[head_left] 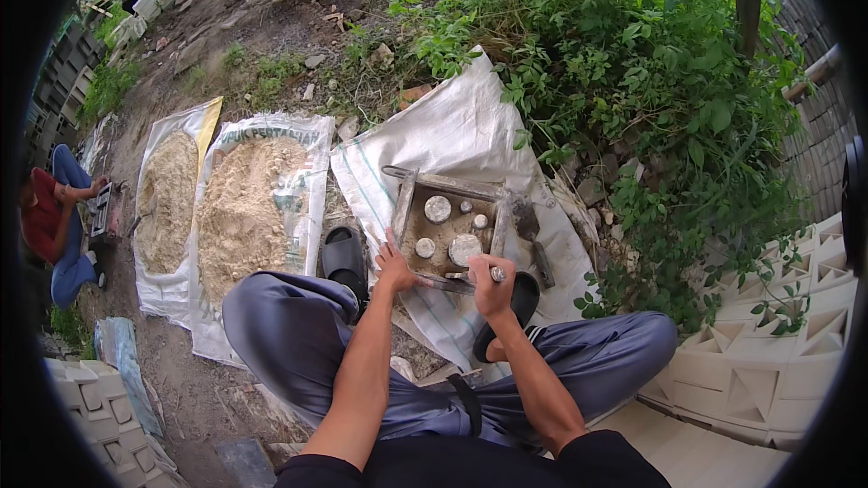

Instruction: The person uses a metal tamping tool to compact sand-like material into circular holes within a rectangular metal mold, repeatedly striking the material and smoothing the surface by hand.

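Note:
A square mould frame (457, 184) lies on a white woven sack (452, 131) between my feet. Several pale round plugs stand inside it, among them a large one (438, 208) at the back and another (465, 248) near the right front. Fingers spread, my left hand (394, 269) rests at the frame's near left corner. My right hand (491, 289) is wrapped round a handled tool (497, 274) at the near right edge; its working end is hidden. Just right of the frame lies a dark-handled tool (541, 262), its head coated with material.
Two sacks carrying sandy powder, one (249, 189) nearer and one (170, 198) farther, lie to the left. Beyond them a person in red (50, 212) crouches. Leafy plants (624, 63) crowd the right. Patterned pale blocks (759, 343) stand at right, others (113, 416) at lower left.

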Demonstrator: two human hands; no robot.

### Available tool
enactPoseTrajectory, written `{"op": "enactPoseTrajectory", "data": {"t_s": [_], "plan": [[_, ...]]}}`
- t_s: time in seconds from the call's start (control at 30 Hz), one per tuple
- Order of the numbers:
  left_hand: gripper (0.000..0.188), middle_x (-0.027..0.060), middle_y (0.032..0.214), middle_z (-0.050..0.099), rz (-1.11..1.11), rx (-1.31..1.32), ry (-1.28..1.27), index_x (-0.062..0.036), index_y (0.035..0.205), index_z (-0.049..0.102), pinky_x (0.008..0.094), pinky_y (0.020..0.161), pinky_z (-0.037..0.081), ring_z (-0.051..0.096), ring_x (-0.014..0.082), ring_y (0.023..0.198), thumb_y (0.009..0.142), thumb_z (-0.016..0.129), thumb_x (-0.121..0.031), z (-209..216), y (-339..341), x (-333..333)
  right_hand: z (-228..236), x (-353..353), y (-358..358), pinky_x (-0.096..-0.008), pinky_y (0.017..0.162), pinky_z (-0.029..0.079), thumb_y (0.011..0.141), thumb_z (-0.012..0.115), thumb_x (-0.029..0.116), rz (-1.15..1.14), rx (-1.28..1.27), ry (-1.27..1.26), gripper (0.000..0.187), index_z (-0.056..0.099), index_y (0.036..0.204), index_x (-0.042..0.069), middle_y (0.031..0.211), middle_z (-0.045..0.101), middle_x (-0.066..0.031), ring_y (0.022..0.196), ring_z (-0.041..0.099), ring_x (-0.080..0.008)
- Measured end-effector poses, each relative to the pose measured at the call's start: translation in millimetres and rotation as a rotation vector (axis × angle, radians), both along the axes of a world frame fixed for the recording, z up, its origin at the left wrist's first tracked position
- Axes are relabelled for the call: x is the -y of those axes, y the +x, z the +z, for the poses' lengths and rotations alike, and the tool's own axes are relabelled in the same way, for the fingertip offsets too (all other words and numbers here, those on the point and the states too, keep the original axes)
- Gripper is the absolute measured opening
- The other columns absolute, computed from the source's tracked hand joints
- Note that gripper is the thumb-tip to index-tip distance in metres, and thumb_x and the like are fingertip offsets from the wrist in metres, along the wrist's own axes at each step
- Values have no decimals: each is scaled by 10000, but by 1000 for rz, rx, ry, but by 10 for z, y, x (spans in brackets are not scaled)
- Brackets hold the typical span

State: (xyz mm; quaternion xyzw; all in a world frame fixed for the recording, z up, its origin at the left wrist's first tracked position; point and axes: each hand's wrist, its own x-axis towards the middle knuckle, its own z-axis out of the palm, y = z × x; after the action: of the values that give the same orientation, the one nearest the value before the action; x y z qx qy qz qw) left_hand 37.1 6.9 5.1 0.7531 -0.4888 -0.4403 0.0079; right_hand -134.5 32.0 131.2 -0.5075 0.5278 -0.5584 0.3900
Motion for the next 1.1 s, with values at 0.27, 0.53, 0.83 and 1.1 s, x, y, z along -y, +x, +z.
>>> {"op": "enactPoseTrajectory", "data": {"t_s": [0.27, 0.53, 0.83, 1.1], "plan": [[1629, 211, 1495, 91, -2, -5, -17, -194, 1427, -267, 637, 1023, 266, 174, 444, 1344, 358, 947, -387, -15, 45, -20, 48, -11, -1, -325, 445, 316, 843, 573, 93, 119, -154, 16, 302, 493, 581, -34, 462, 394, -97, 419, 448, -150], [1616, 216, 1495, 99, 5, 7, -25, -206, 1432, -254, 618, 1011, 283, 186, 430, 1343, 366, 951, -355, 20, 9, 13, 55, -78, -134, -275, 428, 230, 868, 501, 108, -18, -40, -28, 376, 392, 531, -20, 476, 391, 13, 442, 337, -56], [1621, 197, 1496, 108, 25, -14, -45, -219, 1432, -255, 630, 1033, 252, 181, 424, 1351, 359, 954, -337, 88, 30, -19, 107, -91, -339, -316, 416, 308, 814, 557, 51, 71, -58, -29, 297, 456, 547, -28, 463, 450, -73, 387, 424, -162], [1613, 195, 1501, 94, 18, 1, -35, -212, 1442, -230, 647, 1032, 234, 171, 427, 1356, 353, 950, -375, 42, 12, 29, 35, -26, -376, -360, 433, 319, 807, 535, 17, 83, -277, -248, 263, 464, 558, -24, 486, 417, -127, 398, 426, -248]]}}
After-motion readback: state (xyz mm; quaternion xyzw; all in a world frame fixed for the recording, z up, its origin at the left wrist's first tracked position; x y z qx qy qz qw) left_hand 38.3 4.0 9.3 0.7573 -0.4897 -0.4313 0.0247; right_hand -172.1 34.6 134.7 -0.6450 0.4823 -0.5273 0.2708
